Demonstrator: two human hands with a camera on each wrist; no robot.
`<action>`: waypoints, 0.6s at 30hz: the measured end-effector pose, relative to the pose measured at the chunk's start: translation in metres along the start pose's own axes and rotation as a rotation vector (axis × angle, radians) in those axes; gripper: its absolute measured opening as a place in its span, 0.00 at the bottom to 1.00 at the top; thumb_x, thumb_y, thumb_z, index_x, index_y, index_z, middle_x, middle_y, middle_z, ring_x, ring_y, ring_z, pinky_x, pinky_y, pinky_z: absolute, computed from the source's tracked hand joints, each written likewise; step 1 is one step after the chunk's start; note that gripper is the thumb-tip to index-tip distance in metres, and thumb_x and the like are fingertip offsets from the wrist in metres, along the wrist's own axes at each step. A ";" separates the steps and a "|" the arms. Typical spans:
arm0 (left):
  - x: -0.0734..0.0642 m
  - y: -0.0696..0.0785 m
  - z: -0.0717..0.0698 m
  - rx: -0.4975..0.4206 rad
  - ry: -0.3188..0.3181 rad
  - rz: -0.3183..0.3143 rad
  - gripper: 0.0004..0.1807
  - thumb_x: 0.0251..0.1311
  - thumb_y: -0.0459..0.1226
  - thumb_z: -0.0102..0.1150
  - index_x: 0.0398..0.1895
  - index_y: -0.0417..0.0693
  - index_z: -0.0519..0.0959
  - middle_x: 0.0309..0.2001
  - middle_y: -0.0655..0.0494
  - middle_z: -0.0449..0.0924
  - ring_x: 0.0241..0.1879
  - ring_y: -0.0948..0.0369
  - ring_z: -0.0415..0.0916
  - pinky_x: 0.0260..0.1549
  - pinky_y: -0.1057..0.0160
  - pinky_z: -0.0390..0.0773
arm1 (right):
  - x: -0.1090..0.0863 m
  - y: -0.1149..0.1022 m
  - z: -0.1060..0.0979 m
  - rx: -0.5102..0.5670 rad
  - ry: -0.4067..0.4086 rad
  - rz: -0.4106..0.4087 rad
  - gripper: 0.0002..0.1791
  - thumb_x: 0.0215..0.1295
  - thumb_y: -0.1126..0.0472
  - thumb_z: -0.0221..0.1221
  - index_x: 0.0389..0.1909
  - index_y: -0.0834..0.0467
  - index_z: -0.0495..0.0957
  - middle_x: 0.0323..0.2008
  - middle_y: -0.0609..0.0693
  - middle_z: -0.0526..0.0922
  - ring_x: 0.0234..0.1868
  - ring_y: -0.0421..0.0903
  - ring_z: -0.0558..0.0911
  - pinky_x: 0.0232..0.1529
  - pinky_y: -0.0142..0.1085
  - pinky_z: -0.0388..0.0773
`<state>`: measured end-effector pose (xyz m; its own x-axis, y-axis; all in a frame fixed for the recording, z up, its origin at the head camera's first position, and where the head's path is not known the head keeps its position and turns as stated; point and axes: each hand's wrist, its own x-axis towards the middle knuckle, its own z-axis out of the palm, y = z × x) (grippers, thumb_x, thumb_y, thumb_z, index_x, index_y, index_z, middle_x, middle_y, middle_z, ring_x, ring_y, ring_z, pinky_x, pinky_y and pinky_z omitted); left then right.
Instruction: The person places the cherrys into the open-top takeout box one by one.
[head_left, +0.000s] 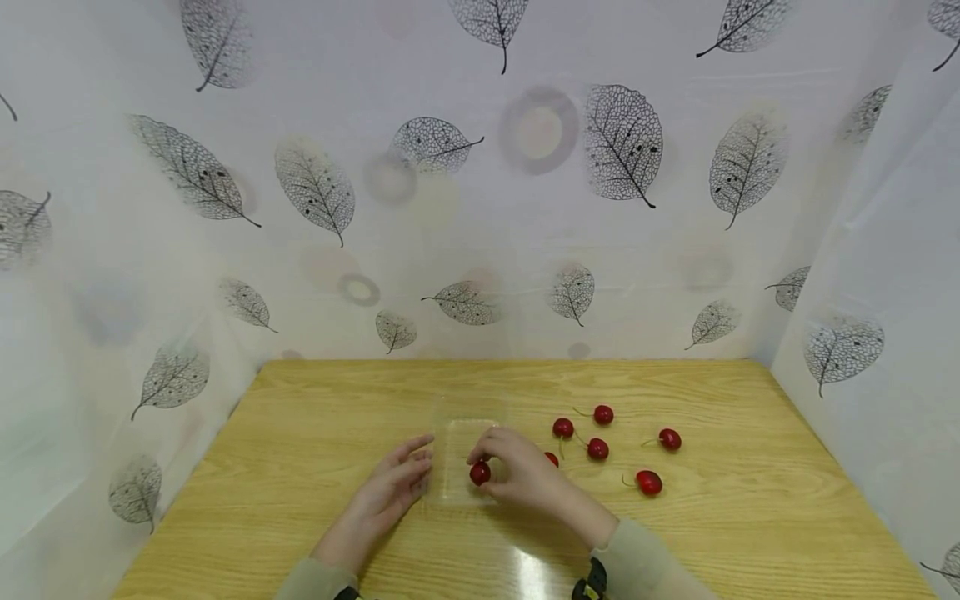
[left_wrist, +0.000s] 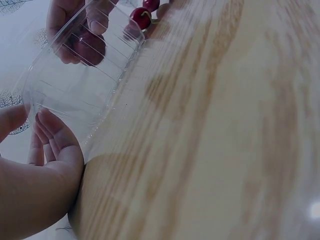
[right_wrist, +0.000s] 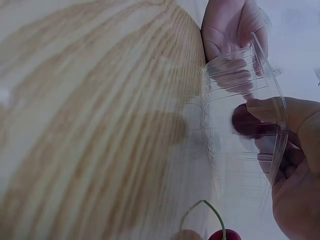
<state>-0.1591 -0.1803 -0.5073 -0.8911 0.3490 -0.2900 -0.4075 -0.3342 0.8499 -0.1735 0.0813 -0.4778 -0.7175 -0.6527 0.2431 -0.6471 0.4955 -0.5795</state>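
A dark red cherry (head_left: 480, 473) is pinched between the thumb and fingers of my right hand (head_left: 528, 472), inside the clear plastic box (head_left: 456, 493). In the right wrist view the cherry (right_wrist: 245, 120) shows through the box's transparent wall, low in the box; whether it touches the bottom I cannot tell. My left hand (head_left: 386, 492) rests at the box's left side, fingers loosely extended against or close to the wall. The left wrist view has the left fingertips (left_wrist: 47, 120) by the box's near end. Another cherry (head_left: 552, 458) is partly covered by the right hand.
Several stemmed cherries lie on the wooden table (head_left: 300, 433) right of the box, among them a back one (head_left: 603, 414), a far-right one (head_left: 670, 439) and a nearer one (head_left: 648, 482). A leaf-patterned white curtain (head_left: 465, 225) encloses the back and sides.
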 end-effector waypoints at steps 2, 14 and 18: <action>0.000 0.000 0.000 0.000 -0.001 0.002 0.24 0.79 0.28 0.49 0.74 0.47 0.65 0.48 0.64 0.74 0.45 0.72 0.76 0.48 0.73 0.79 | 0.000 0.000 0.000 -0.003 0.000 0.000 0.17 0.60 0.67 0.76 0.49 0.57 0.85 0.47 0.48 0.86 0.51 0.45 0.83 0.57 0.39 0.83; -0.001 0.000 0.000 0.013 -0.002 0.009 0.25 0.79 0.29 0.49 0.76 0.44 0.63 0.48 0.64 0.74 0.44 0.72 0.76 0.48 0.74 0.79 | -0.001 0.000 0.000 0.077 0.023 0.025 0.16 0.62 0.70 0.74 0.50 0.60 0.85 0.48 0.50 0.86 0.51 0.48 0.85 0.58 0.39 0.84; 0.000 0.000 0.000 0.013 -0.005 0.010 0.26 0.79 0.29 0.49 0.77 0.43 0.62 0.48 0.63 0.74 0.43 0.71 0.76 0.48 0.74 0.79 | -0.001 0.000 -0.002 0.148 0.032 0.040 0.15 0.64 0.71 0.72 0.51 0.61 0.84 0.48 0.53 0.85 0.51 0.51 0.85 0.58 0.41 0.85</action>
<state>-0.1587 -0.1804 -0.5071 -0.8942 0.3498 -0.2793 -0.3957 -0.3261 0.8585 -0.1734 0.0831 -0.4770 -0.7515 -0.6144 0.2405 -0.5741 0.4293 -0.6972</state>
